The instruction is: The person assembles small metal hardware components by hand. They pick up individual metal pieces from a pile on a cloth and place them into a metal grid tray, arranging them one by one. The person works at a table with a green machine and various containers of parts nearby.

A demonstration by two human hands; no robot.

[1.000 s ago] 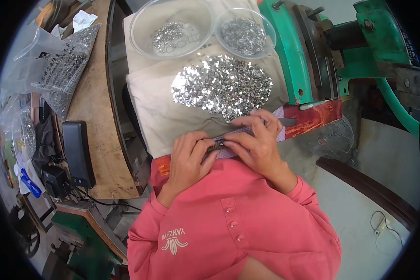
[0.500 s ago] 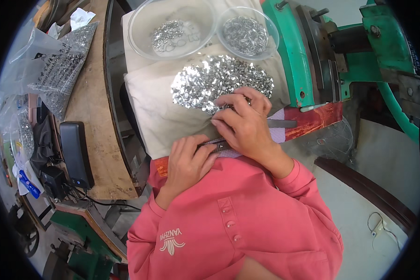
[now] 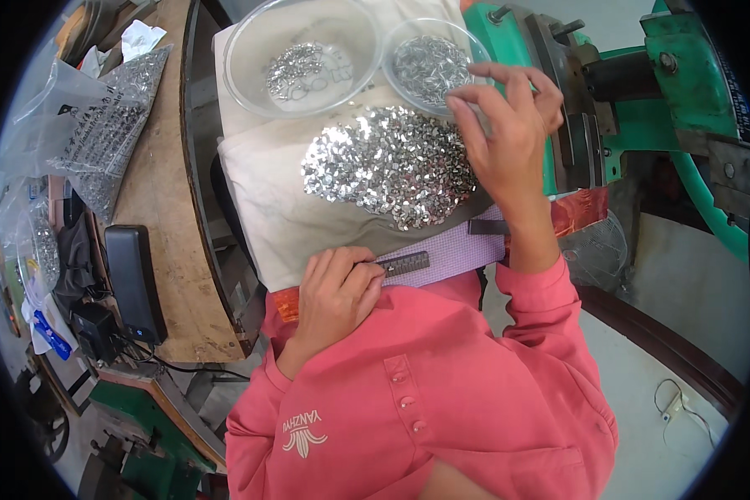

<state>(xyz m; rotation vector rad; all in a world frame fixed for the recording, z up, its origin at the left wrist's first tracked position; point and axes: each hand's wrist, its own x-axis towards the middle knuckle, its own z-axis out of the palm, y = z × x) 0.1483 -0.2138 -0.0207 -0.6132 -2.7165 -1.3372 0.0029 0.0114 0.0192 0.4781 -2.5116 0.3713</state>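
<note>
My left hand (image 3: 333,287) is closed round one end of a dark metal bar with notches (image 3: 408,263), whose other end sticks out to the right over a lilac textured mat (image 3: 454,250). Raised at the right edge of a small clear bowl (image 3: 389,71) is my right hand (image 3: 512,133), open, thumb and index finger apart, with nothing visible between them. Thin silvery pins (image 3: 429,67) fill that bowl. A heap of small shiny metal pieces (image 3: 387,162) lies on the beige cloth (image 3: 258,192) in front of my hands.
A larger clear bowl (image 3: 235,62) holds some metal pieces and rings. Behind my right hand stands a green machine (image 3: 675,75). A second dark bar (image 3: 487,227) lies on the mat. The wooden table (image 3: 171,167) at left carries bags of parts (image 3: 112,125) and a black box (image 3: 133,283).
My right hand has left the near edge of the heap and moved up and right to the small bowl. My left hand stays in place; more of the notched bar shows.
</note>
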